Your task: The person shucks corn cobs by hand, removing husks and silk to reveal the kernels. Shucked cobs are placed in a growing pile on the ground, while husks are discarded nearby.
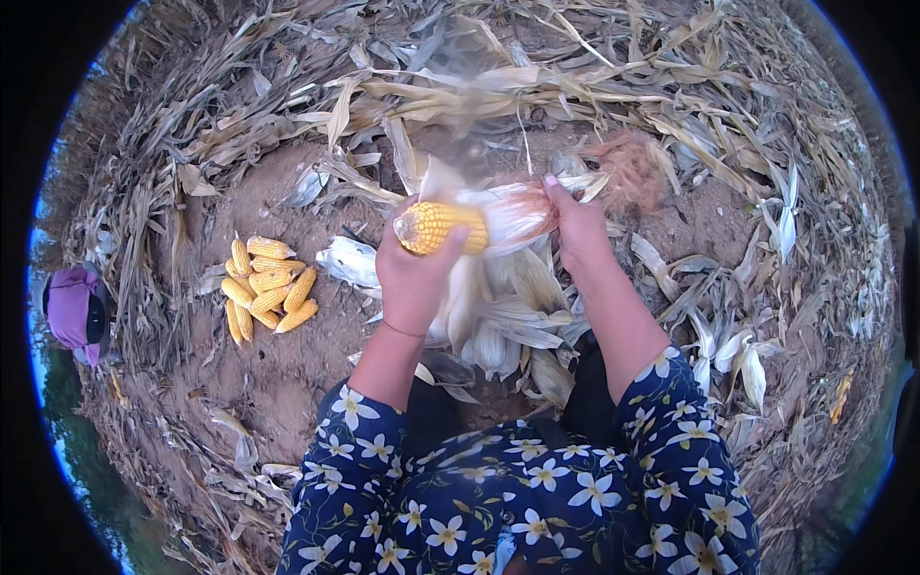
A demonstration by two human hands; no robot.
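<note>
My left hand (pixel 417 269) grips the bare butt end of a yellow corn ear (pixel 445 228), thumb across the kernels. Pale husk (pixel 507 208) still wraps the ear's other end, streaked with reddish-brown silk. At that end my right hand (pixel 578 219) pinches the husk and silk between thumb and fingers. The ear lies roughly level across both hands, above a heap of loose husks (pixel 496 316) between my knees. How far the kernels extend under the husk is hidden.
Several husked corn ears (pixel 269 284) lie piled on bare soil at left. A tuft of corn silk (pixel 632 172) rests beyond my right hand. Dry stalks and leaves (pixel 503 86) ring the ground. A purple cloth-covered object (pixel 72 309) stands at far left.
</note>
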